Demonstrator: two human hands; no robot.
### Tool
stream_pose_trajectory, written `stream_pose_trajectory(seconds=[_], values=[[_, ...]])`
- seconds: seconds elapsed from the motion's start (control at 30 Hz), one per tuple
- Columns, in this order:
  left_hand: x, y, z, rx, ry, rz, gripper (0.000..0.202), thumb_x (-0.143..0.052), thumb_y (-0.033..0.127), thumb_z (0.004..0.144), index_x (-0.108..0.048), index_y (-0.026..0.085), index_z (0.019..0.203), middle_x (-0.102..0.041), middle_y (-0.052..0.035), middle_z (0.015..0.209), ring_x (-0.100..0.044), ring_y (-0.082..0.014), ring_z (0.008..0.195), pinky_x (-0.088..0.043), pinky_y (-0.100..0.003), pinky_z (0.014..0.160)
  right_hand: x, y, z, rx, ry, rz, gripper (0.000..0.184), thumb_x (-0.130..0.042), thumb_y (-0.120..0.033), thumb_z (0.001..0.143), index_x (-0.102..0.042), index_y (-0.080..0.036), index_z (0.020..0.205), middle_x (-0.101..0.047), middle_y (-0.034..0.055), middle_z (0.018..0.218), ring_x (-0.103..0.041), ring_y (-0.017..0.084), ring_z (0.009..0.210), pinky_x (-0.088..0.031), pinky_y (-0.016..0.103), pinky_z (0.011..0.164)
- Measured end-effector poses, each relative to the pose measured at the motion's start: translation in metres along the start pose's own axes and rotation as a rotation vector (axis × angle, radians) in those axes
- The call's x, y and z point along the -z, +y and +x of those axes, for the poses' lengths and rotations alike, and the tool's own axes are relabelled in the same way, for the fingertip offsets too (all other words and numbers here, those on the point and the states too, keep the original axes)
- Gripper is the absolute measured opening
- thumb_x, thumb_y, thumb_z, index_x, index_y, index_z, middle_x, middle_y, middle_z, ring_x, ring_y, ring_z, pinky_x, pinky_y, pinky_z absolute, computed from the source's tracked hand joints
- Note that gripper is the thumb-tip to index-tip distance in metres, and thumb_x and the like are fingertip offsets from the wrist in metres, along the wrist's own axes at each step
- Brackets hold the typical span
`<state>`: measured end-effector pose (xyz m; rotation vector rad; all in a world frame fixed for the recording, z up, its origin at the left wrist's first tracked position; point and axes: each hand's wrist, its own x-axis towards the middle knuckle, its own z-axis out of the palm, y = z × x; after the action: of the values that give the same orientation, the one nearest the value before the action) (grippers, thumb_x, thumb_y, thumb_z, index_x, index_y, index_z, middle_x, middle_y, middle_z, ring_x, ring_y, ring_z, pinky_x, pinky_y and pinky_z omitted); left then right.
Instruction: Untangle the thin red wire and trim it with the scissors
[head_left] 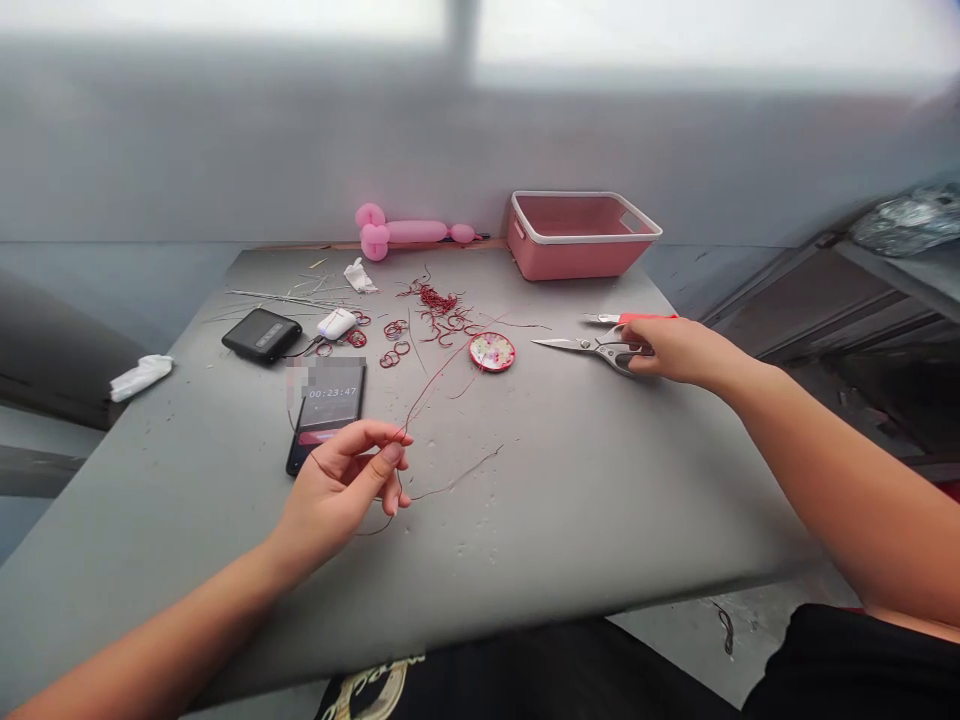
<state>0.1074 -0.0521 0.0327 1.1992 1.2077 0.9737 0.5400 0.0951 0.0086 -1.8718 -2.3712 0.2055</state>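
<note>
We find the grey worktop (585,500) specked with small marks. At its back edge we record a basket (577,262) and balloon (416,232); nearer, clippings (439,300), rings (357,340), a disc (492,352), phone (334,390) and black box (262,335).

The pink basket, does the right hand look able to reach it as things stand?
Probably yes: nothing tall stands between the right hand and the pink basket, though that hand is at the scissors' handles.

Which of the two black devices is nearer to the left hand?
The phone showing 00:23:47, partly covered by the left hand; the black box lies farther off.
</note>
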Motion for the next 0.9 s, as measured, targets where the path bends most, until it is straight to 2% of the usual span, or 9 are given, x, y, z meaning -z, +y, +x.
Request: stream_pose_trajectory(seconds=[0.1, 0.2, 0.23, 0.3, 0.43, 0.53, 0.7, 0.9], values=[[0.0, -0.004, 0.0, -0.003, 0.012, -0.044, 0.019, -0.069, 0.036, 0.084, -0.063, 0.019, 0.091, -0.059, 0.0043, 0.072, -0.056, -0.0065, 0.046, -0.061, -0.029, 0.059, 0.004, -0.011, 0.0, 0.027, 0.152, 0.052, 0.044, -0.063, -0.066, 0.075, -0.05, -0.024, 0.073, -0.06, 0.0056, 0.071, -0.045, 0.015, 0.057, -0.031, 0.031, 0.051], [-0.001, -0.005, 0.0, 0.004, 0.055, -0.061, 0.02, -0.07, 0.036, 0.083, -0.063, 0.019, 0.091, -0.059, 0.0048, 0.073, -0.056, -0.0058, 0.045, -0.063, -0.032, 0.064, 0.004, -0.034, -0.007, 0.072, 0.235, 0.152, 0.056, -0.051, -0.078, 0.077, -0.045, -0.024, 0.069, -0.051, 0.0026, 0.062, -0.04, 0.014, 0.056, -0.032, 0.031, 0.051], [-0.002, -0.005, 0.0, 0.007, 0.065, -0.065, 0.021, -0.071, 0.036, 0.083, -0.063, 0.018, 0.09, -0.059, 0.0051, 0.072, -0.056, -0.0056, 0.045, -0.064, -0.033, 0.065, 0.003, -0.045, -0.012, 0.092, 0.228, 0.201, 0.06, -0.043, -0.082, 0.078, -0.045, -0.023, 0.072, -0.05, 0.002, 0.061, -0.042, 0.015, 0.055, -0.034, 0.03, 0.05], [-0.002, -0.006, 0.001, 0.015, 0.064, -0.094, 0.023, -0.072, 0.037, 0.082, -0.063, 0.018, 0.09, -0.059, 0.0055, 0.072, -0.055, -0.0053, 0.044, -0.064, -0.033, 0.064, 0.002, -0.071, -0.025, 0.17, 0.165, 0.32, 0.072, -0.014, -0.084, 0.083, -0.049, -0.021, 0.085, -0.055, 0.0036, 0.068, -0.051, 0.017, 0.059, -0.041, 0.03, 0.052], [-0.001, -0.009, 0.002, 0.027, 0.012, -0.223, 0.024, -0.073, 0.038, 0.081, -0.064, 0.018, 0.091, -0.06, 0.0061, 0.071, -0.055, -0.0042, 0.041, -0.063, -0.031, 0.057, 0.001, -0.123, -0.053, 0.293, 0.004, 0.444, 0.074, -0.019, -0.089, 0.078, -0.046, -0.02, 0.075, -0.051, 0.0005, 0.065, -0.045, 0.013, 0.053, -0.039, 0.027, 0.049], [-0.001, -0.013, 0.002, 0.027, -0.021, -0.289, 0.022, -0.074, 0.037, 0.081, -0.065, 0.019, 0.091, -0.062, 0.0069, 0.071, -0.055, -0.0034, 0.041, -0.063, -0.028, 0.054, 0.002, -0.147, -0.064, 0.271, -0.105, 0.545, 0.072, -0.019, -0.088, 0.079, -0.041, -0.02, 0.071, -0.047, -0.0004, 0.064, -0.04, 0.012, 0.054, -0.035, 0.026, 0.05], [-0.001, -0.014, -0.001, 0.03, -0.038, -0.307, 0.019, -0.074, 0.036, 0.082, -0.067, 0.02, 0.09, -0.062, 0.0073, 0.072, -0.057, -0.0032, 0.041, -0.064, -0.029, 0.056, 0.0, -0.158, -0.058, 0.14, -0.125, 0.632, 0.071, -0.026, -0.089, 0.077, -0.041, -0.02, 0.07, -0.044, -0.0007, 0.063, -0.038, 0.013, 0.057, -0.031, 0.026, 0.053], [-0.002, -0.014, -0.001, 0.02, -0.047, -0.315, 0.018, -0.074, 0.036, 0.082, -0.068, 0.021, 0.09, -0.063, 0.0078, 0.071, -0.057, -0.0029, 0.041, -0.065, -0.029, 0.057, -0.002, -0.164, -0.053, 0.13, -0.161, 0.608, 0.073, -0.024, -0.091, 0.075, -0.04, -0.021, 0.068, -0.042, -0.0011, 0.061, -0.036, 0.012, 0.056, -0.03, 0.026, 0.053]])
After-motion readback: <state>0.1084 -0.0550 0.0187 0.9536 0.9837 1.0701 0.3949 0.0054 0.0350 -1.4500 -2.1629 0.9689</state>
